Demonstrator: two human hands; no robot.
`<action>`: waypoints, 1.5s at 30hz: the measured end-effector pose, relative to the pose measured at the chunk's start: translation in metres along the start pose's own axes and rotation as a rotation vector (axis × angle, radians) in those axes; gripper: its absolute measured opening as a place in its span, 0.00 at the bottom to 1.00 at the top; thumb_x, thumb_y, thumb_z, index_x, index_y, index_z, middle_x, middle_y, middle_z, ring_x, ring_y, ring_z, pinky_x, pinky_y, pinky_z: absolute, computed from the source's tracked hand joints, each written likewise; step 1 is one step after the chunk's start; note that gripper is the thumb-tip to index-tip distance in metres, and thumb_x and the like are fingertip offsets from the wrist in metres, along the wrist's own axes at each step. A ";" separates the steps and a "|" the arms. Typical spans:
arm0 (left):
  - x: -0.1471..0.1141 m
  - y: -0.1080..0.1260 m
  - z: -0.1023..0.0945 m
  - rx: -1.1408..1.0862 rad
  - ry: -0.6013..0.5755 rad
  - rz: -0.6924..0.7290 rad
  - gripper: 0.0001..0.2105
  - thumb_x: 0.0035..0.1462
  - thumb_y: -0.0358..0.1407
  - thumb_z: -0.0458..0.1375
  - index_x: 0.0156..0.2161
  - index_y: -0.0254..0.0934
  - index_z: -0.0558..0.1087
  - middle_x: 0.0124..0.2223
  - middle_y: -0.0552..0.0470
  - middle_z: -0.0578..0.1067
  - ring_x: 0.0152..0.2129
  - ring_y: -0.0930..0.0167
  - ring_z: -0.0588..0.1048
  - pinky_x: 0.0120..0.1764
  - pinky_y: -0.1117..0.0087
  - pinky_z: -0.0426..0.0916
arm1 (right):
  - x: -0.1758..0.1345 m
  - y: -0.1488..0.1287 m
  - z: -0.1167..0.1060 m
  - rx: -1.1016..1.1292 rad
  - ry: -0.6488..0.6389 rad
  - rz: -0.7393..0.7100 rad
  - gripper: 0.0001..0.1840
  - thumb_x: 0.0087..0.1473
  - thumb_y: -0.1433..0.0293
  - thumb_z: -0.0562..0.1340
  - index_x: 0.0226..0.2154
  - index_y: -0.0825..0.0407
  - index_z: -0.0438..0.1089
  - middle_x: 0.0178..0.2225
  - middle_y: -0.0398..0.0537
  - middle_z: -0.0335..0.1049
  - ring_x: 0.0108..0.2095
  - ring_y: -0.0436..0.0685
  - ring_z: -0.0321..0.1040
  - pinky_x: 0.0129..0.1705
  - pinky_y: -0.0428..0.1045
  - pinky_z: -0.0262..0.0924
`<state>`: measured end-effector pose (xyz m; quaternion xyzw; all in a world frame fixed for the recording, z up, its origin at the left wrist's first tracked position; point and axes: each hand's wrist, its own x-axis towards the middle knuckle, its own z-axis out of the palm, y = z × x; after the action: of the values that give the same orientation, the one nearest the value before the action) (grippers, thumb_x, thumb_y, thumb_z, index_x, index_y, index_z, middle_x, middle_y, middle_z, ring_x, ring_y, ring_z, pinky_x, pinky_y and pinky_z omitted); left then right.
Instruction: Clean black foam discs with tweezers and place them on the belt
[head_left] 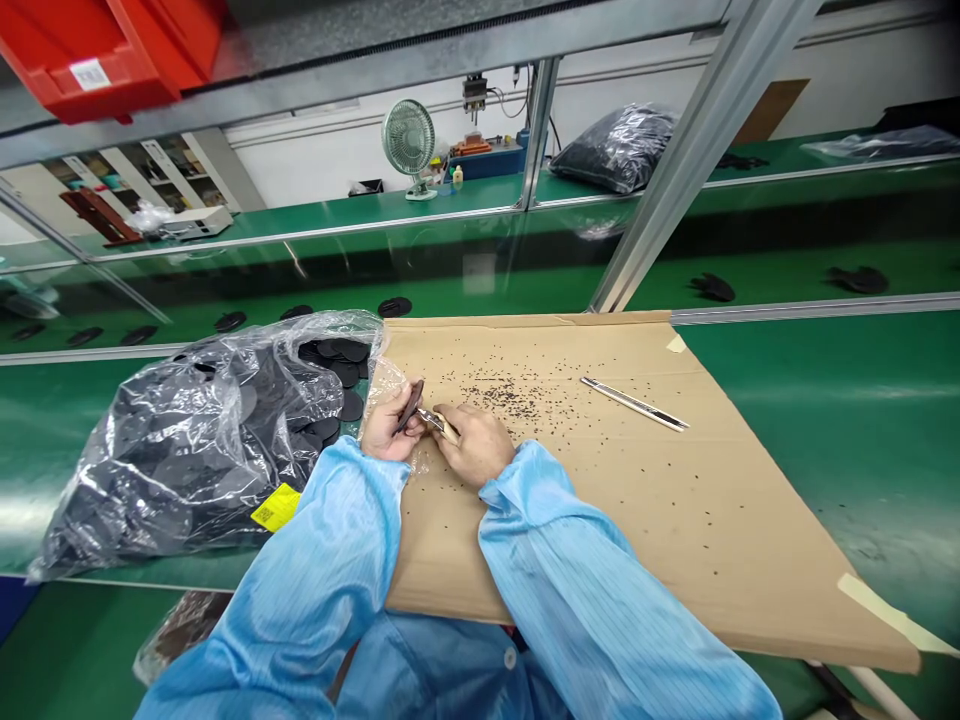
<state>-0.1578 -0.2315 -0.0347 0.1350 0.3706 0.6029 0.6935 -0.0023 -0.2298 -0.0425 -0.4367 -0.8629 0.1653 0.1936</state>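
Observation:
My left hand (388,425) is closed on a thin black disc (410,404), held up on its edge. Wrapped round a pair of nippers (442,425) is my right hand (476,443); the metal jaws meet the disc's lower edge. Whether the jaws are closed is too small to tell. Both hands are over the left part of a brown cardboard sheet (600,530), where many tiny black bits (510,398) lie scattered. To the left, a clear plastic bag (210,440) full of black discs lies with its mouth towards my left hand.
A slim craft knife (634,403) rests on the cardboard, right of the bits. Behind runs a green belt (495,280) carrying several black parts. A slanted metal post (697,150) rises at the cardboard's back edge. A red bin (112,60) hangs at upper left.

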 end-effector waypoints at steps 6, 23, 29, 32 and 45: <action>0.001 0.000 -0.002 0.016 -0.017 0.006 0.06 0.54 0.30 0.58 0.39 0.34 0.70 0.22 0.56 0.66 0.11 0.80 0.59 0.13 0.79 0.49 | 0.001 -0.001 -0.003 -0.041 -0.049 -0.009 0.16 0.56 0.67 0.55 0.46 0.48 0.68 0.37 0.50 0.72 0.37 0.57 0.67 0.37 0.47 0.56; 0.008 -0.006 -0.008 0.064 -0.021 0.059 0.09 0.51 0.32 0.62 0.39 0.33 0.70 0.22 0.58 0.65 0.11 0.81 0.58 0.13 0.79 0.48 | 0.002 0.000 -0.003 -0.016 -0.098 0.017 0.13 0.53 0.72 0.55 0.41 0.46 0.71 0.37 0.47 0.73 0.38 0.56 0.68 0.36 0.47 0.55; 0.006 -0.005 -0.005 0.022 -0.008 0.022 0.07 0.54 0.31 0.60 0.39 0.32 0.70 0.22 0.57 0.65 0.11 0.82 0.58 0.13 0.79 0.49 | 0.001 0.001 -0.003 -0.029 -0.057 0.013 0.15 0.53 0.70 0.56 0.45 0.46 0.70 0.36 0.48 0.73 0.37 0.56 0.68 0.37 0.47 0.55; 0.006 -0.005 -0.005 0.043 0.012 0.033 0.07 0.54 0.32 0.60 0.39 0.32 0.70 0.21 0.58 0.65 0.11 0.81 0.57 0.13 0.79 0.49 | 0.001 0.001 -0.004 -0.048 -0.055 0.014 0.17 0.53 0.71 0.56 0.46 0.46 0.69 0.36 0.48 0.73 0.37 0.57 0.68 0.35 0.48 0.55; 0.009 -0.006 -0.006 0.097 0.034 0.050 0.09 0.51 0.32 0.62 0.38 0.33 0.70 0.21 0.58 0.65 0.10 0.82 0.58 0.12 0.79 0.48 | 0.001 0.000 -0.004 -0.074 -0.090 0.068 0.15 0.51 0.72 0.56 0.42 0.46 0.71 0.37 0.49 0.73 0.37 0.57 0.68 0.34 0.48 0.55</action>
<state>-0.1571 -0.2262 -0.0455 0.1675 0.4075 0.6036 0.6645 -0.0012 -0.2283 -0.0389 -0.4647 -0.8610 0.1590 0.1325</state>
